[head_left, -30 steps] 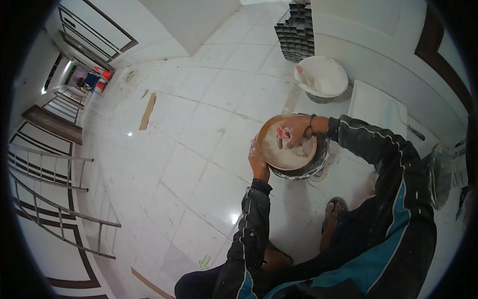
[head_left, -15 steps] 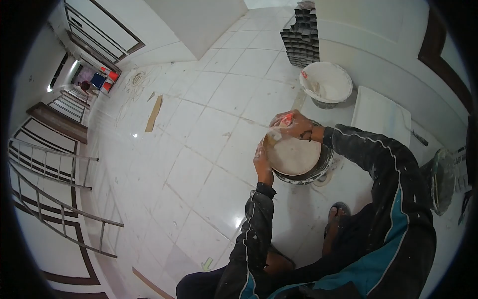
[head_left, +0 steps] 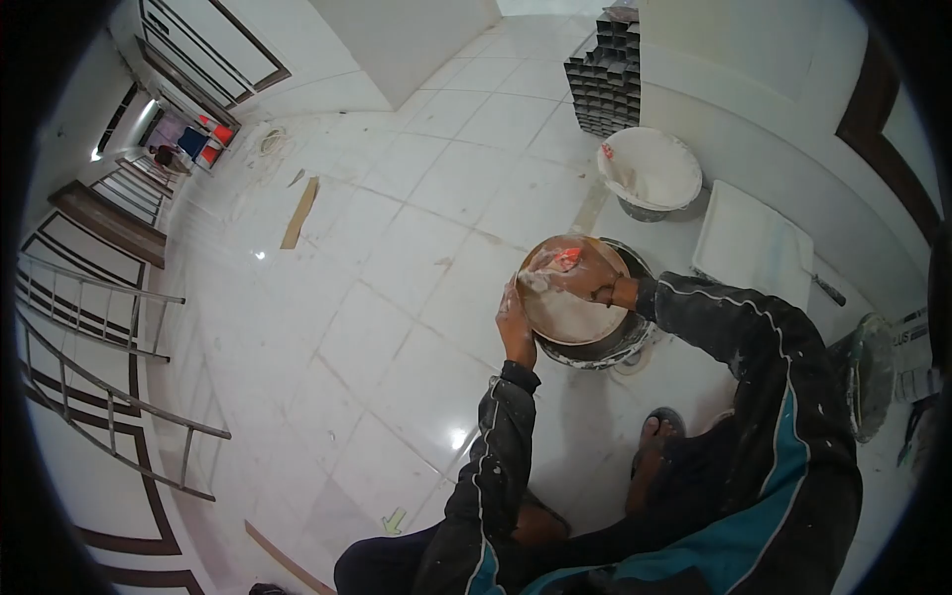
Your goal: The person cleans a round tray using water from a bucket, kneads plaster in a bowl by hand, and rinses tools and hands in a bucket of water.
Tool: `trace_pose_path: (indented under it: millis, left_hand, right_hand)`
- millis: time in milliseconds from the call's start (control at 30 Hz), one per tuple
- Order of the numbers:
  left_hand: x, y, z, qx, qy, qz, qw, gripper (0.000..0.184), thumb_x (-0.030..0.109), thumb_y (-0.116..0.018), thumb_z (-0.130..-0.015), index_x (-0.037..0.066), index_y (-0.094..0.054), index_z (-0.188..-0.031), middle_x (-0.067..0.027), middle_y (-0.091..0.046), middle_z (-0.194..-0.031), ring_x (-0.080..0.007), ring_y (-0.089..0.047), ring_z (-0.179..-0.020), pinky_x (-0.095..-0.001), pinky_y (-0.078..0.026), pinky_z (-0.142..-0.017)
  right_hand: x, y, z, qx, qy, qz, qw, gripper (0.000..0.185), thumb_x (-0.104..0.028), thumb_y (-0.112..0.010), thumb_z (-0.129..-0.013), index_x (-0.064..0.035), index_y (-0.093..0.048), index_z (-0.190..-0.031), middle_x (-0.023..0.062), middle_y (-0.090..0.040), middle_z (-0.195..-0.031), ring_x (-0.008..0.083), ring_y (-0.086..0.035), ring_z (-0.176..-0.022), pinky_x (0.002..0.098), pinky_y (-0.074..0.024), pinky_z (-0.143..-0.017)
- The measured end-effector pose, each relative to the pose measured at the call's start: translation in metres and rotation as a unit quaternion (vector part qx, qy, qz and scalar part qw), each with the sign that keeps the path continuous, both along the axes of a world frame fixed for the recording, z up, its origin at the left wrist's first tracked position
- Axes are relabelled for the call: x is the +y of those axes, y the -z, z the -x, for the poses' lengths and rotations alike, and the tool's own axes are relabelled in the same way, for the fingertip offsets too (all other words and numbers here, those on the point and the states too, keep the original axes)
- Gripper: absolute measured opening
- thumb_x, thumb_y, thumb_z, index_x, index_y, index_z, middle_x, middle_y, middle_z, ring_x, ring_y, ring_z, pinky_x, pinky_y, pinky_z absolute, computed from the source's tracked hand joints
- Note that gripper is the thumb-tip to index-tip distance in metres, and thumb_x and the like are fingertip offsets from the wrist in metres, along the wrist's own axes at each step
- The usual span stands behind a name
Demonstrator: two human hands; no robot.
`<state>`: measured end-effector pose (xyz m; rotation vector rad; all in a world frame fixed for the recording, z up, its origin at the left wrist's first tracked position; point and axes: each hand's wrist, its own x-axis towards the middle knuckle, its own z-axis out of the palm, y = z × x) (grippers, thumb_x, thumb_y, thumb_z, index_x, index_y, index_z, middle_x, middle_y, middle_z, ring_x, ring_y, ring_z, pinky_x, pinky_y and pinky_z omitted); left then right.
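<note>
A round sieve-like pan point(head_left: 580, 319) with a tan rim and whitish material inside rests over a dark bucket point(head_left: 640, 347). My left hand point(head_left: 515, 325) grips the pan's left rim from outside. Over the pan's upper part is my right hand point(head_left: 577, 266), its fingers wrapped round a small red-orange item point(head_left: 566, 260). White residue coats the fingers of both hands.
A white-coated tub point(head_left: 650, 169) stands beyond the pan, near stacked dark pieces point(head_left: 605, 79). To the right lie a white board point(head_left: 754, 243) and a dark-handled tool point(head_left: 828, 290). Metal ladders point(head_left: 119, 397) are at left, cardboard point(head_left: 299, 213) on the floor. A distant person point(head_left: 164, 156) is visible.
My right hand went from inside the pan to its far rim, then came back over the upper left part. My left hand has stayed on the rim. The view has shifted slightly.
</note>
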<state>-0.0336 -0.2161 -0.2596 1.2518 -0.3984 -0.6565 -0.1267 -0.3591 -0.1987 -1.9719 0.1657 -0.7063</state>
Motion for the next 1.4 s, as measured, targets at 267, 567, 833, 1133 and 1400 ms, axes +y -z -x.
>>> trace_pose_path:
  millis: [267, 567, 833, 1133, 1400]
  left_hand:
    - [0.0, -0.001, 0.001, 0.094, -0.02, 0.032, 0.995, 0.046, 0.031, -0.033, -0.103, -0.004, -0.049, -0.13, -0.0123, -0.054, -0.129, -0.0189, -0.052, -0.115, -0.0313, -0.043, -0.097]
    - [0.0, 0.018, -0.005, 0.061, -0.015, 0.038, 0.997, 0.047, 0.034, -0.037, -0.102, -0.001, -0.047, -0.13, -0.0111, -0.057, -0.123, -0.0205, -0.057, -0.107, -0.034, -0.047, -0.094]
    - [-0.001, 0.001, 0.006, 0.037, -0.035, 0.014, 0.999, 0.044, 0.027, -0.037, -0.102, -0.004, -0.047, -0.131, -0.0103, -0.053, -0.129, -0.0176, -0.052, -0.115, -0.0307, -0.041, -0.098]
    - [-0.001, -0.003, 0.004, -0.012, -0.027, 0.009, 1.0, 0.043, 0.027, -0.036, -0.102, -0.004, -0.049, -0.129, -0.0114, -0.056, -0.124, -0.0177, -0.054, -0.111, -0.0301, -0.043, -0.096]
    - [-0.001, -0.005, 0.008, 0.002, -0.042, 0.009, 0.999, 0.042, 0.026, -0.037, -0.102, -0.003, -0.05, -0.128, -0.0108, -0.058, -0.121, -0.0167, -0.056, -0.108, -0.0298, -0.044, -0.094]
  right_hand:
    - [-0.025, -0.024, 0.016, 0.262, -0.243, -0.204, 0.911, 0.029, -0.015, -0.071, -0.078, -0.0082, -0.066, -0.106, 0.0046, -0.067, -0.098, 0.0127, -0.064, -0.077, 0.025, -0.0581, -0.065]
    - [-0.043, -0.047, 0.018, 0.328, -0.305, -0.082, 0.89, 0.03, -0.015, -0.07, -0.078, -0.0079, -0.069, -0.107, 0.0047, -0.068, -0.098, 0.0118, -0.061, -0.084, 0.0267, -0.0516, -0.076]
    - [-0.035, -0.024, -0.01, 0.042, -0.172, 0.045, 0.983, 0.023, -0.02, -0.064, -0.074, -0.0117, -0.069, -0.095, 0.0084, -0.068, -0.084, 0.0268, -0.065, -0.077, 0.0352, -0.0522, -0.072]
    - [-0.059, -0.036, 0.008, 0.302, -0.034, 0.362, 0.881, 0.023, -0.016, -0.06, -0.065, -0.0184, -0.07, -0.086, 0.0093, -0.068, -0.079, 0.0321, -0.064, -0.069, 0.0411, -0.052, -0.065]
    - [-0.049, -0.069, 0.025, 0.508, -0.202, 0.082, 0.833, 0.023, -0.019, -0.064, -0.065, -0.0143, -0.072, -0.086, 0.0098, -0.067, -0.073, 0.0217, -0.062, -0.063, 0.0373, -0.0503, -0.062]
